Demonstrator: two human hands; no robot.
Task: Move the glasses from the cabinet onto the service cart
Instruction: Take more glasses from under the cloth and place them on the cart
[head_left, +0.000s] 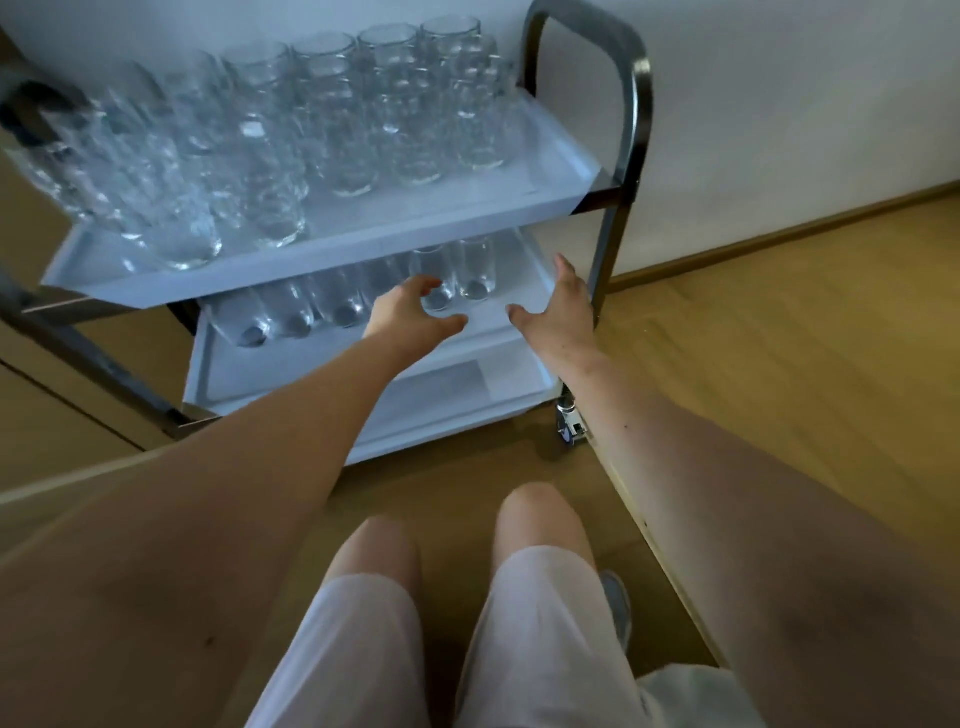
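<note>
head cam | faces forward-down | close above service cart (638, 119)

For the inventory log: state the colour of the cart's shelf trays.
The shelf trays are white, tinted pale blue in this light; head view.

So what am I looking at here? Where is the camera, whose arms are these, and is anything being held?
There is no machine here: a person does the work with bare hands. The single picture comes from a camera worn on the person's head, looking forward and down, which is why their own arms and knees show at the bottom. In front of them stands a cart with tray shelves. The top shelf is crowded with clear top glasses. The middle shelf has a row of glasses along its back. The left hand and right hand both reach toward the middle shelf with fingers spread, and neither holds anything. The left hand is right by one glass in the row, but I cannot tell whether it touches it.
</note>
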